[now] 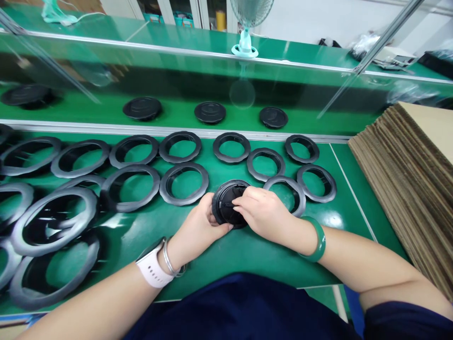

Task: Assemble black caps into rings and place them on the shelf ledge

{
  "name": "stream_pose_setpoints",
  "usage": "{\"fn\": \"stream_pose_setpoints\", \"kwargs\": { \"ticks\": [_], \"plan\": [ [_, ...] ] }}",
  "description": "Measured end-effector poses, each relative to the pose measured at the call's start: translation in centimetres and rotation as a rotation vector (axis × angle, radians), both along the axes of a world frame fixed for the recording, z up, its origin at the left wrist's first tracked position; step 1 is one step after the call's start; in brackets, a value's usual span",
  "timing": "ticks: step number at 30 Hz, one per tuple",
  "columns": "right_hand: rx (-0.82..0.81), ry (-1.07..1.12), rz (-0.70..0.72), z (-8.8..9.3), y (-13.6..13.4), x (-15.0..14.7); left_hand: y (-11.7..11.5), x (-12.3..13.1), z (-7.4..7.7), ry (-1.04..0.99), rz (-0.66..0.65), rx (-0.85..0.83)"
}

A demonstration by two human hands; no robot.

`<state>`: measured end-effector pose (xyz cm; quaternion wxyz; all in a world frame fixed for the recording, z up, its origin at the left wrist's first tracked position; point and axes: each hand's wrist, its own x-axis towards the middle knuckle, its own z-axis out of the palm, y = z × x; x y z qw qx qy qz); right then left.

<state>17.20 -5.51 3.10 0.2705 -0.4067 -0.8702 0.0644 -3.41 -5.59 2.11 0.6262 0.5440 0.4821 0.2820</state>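
Note:
Near the middle of the green bench I hold a round black plastic part (230, 204), with a ridged rim and a recessed disc-like face turned up towards me. My left hand (201, 226) is closed around its left side, the thumb along the lower edge. Over its right side, my right hand (265, 212) is closed in a pinch at a small black piece (226, 206) near the centre of the face. Whether that piece is separate or belongs to the part cannot be told. Just behind my right hand lies a dark ring (290, 189), partly covered by it.
Several dark rings (184, 184) lie across the bench (198, 288), some stacked at the left (56, 222). Behind a metal rail, round black discs (210, 112) appear along a green strip. A stack of cardboard sheets (399, 179) stands at the right. A small fan (245, 45) stands on the upper shelf.

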Motion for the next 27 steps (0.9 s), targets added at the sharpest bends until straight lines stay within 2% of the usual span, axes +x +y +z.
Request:
{"fn": "stream_pose_setpoints", "kwargs": {
  "ticks": [7,17,27],
  "plan": [
    [-0.106,0.002,0.028,0.78,0.04,0.28,0.07,0.0,0.56,0.039,-0.03,0.008],
    [-0.105,-0.117,0.032,0.49,-0.13,-0.17,-0.03,-0.15,0.11,0.11,-0.013,0.038],
    [-0.112,-0.169,0.012,1.03,-0.18,-0.53,-0.22,-0.05,-0.12,0.154,0.002,0.075]
  ]
}}
